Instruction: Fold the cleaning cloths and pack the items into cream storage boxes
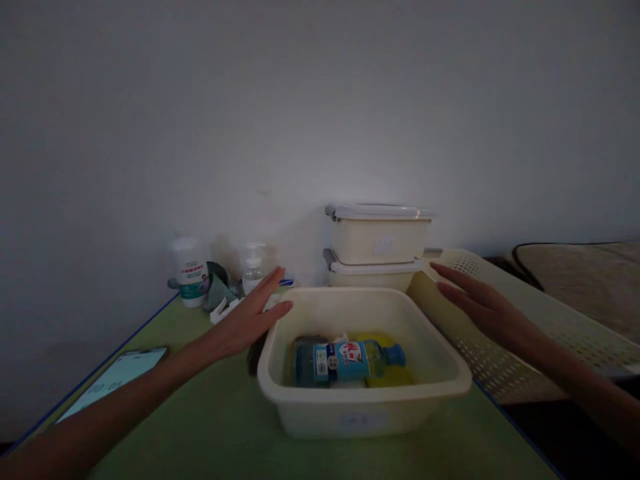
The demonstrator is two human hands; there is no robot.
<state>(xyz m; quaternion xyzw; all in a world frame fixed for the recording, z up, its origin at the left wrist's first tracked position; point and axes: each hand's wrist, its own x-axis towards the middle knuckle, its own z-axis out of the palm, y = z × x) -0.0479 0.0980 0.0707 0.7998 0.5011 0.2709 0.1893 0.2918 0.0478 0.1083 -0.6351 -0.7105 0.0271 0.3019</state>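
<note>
A cream plastic basin (365, 395) stands on the green table in front of me. Inside it a clear bottle with a blue cap and blue label (347, 361) lies on its side, over something yellow (395, 377) whose kind I cannot make out. My left hand (255, 315) is at the basin's left rim, fingers stretched out, holding nothing; whether it touches the rim I cannot tell. Off the basin's right side, my right hand (483, 305) hovers with its fingers extended and nothing in it.
Two lidded cream boxes (377, 240) are stacked behind the basin. At the back left stand a white bottle (190, 273) and a pump bottle (253, 267) near a grey-green cloth (219, 293). A phone (115, 375) lies at the left edge. A perforated cream basket (530, 313) is on the right.
</note>
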